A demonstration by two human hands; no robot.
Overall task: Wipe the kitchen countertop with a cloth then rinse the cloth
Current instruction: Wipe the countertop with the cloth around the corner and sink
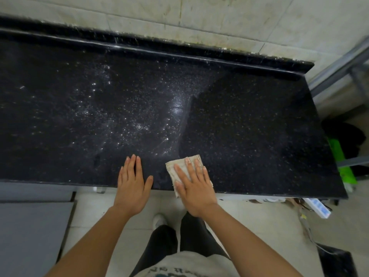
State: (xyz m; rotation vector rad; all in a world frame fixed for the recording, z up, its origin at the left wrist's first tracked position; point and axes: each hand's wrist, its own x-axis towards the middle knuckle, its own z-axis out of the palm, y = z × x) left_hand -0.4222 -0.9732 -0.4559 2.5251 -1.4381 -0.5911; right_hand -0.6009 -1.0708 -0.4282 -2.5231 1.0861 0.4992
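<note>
The black speckled countertop (249, 126) fills most of the view, running along a tiled wall (219, 21) with a raised lip at the back. Its right part looks dark and even, as though wiped. The left and middle carry a scatter of pale droplets or residue (119, 116), with a curved boundary between the two zones, so the wiping seems roughly half done. Pale floor tiles (249, 220) lie below the front edge, and no sink is in view. The left hand (131, 182) lies flat on the stone near the front edge, fingers straight and together, holding nothing. The right hand (194, 186) presses flat on the folded beige cloth (177, 161), fingers spread and straight rather than curled around it. The cloth sits at the front edge, just right of the left hand, its near corner seemingly past the edge. Because the palm only pins the cloth, a quick stroke could slide the hand off or bunch the folds, leaving streaks. A pull toward the body would likely drag dirty water over the edge onto the floor. The speckles by the back lip are easily missed.
</note>
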